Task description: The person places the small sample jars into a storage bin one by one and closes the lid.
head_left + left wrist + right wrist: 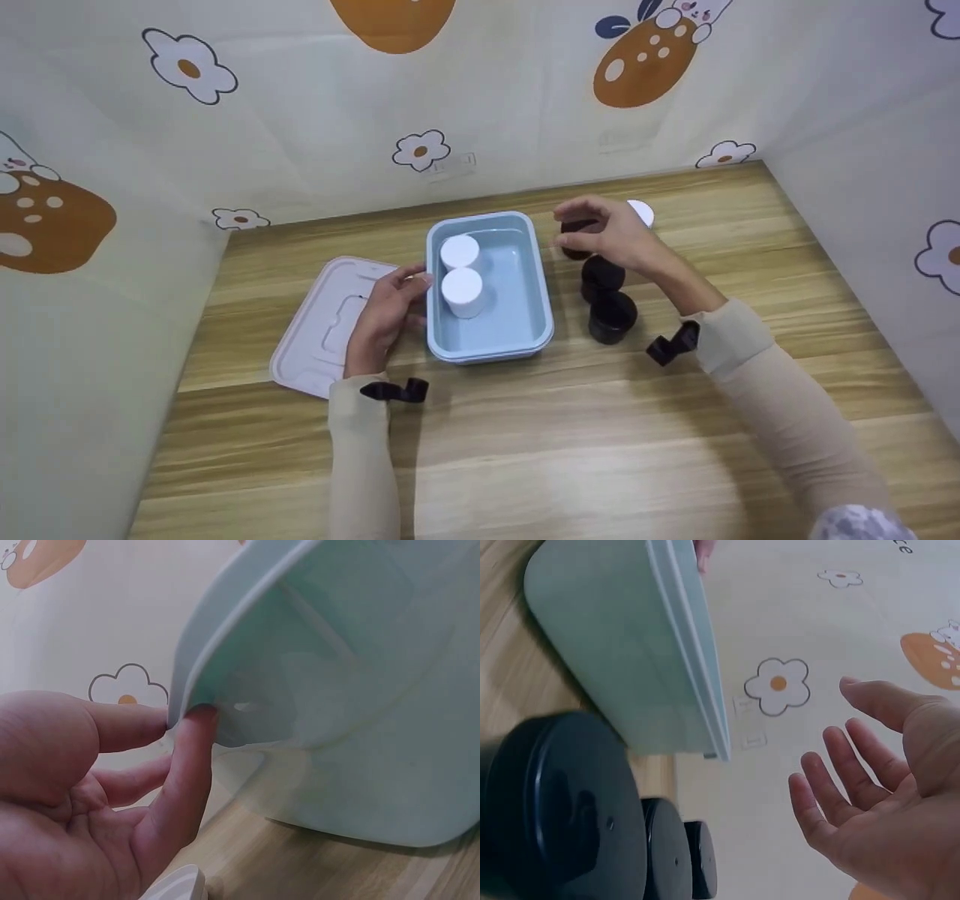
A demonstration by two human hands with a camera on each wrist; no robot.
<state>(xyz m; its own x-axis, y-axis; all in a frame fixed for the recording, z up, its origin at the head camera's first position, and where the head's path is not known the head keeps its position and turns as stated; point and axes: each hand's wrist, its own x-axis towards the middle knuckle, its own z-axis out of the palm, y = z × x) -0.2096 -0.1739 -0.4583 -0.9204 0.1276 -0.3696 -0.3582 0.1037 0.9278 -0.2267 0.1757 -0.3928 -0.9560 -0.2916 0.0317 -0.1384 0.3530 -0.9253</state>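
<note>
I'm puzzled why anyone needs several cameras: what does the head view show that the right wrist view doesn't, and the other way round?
Only the head view: two white pots in the blue box, and the pale lid beside it. Only the right wrist view: the right hand's palm and some lettering on the backdrop. Both: the box, three black pots, the right hand and some of the left hand.

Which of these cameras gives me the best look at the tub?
The head view: it shows the tub from above, inside and nearly all its rim. The left wrist view shows only part, close up, with the left hand pinching the rim; the right wrist view shows part of its outside.
</note>
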